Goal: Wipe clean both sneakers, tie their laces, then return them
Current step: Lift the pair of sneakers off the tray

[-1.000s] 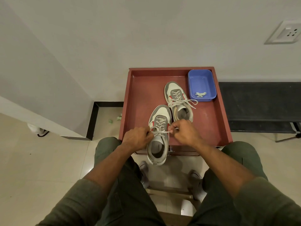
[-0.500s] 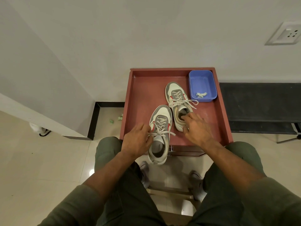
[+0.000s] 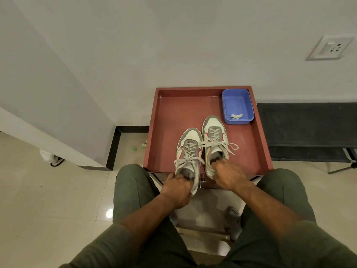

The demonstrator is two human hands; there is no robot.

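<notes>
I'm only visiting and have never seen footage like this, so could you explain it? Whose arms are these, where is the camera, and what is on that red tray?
There is no machine here: a seated person wears a wide-angle camera on the head, so you look down along their arms and knees. This is the only view.

In front of them is a red tray with raised edges, standing against the wall. On it stand two grey-and-white sneakers side by side, toes toward the wall, both with laces tied in bows. The left hand grips the heel of the left sneaker, which overhangs the tray's near edge. The right hand holds the heel opening of the right sneaker, fingers reaching inside. In the tray's far right corner sits a blue tub with a small crumpled scrap in it, perhaps a used wipe.
</notes>
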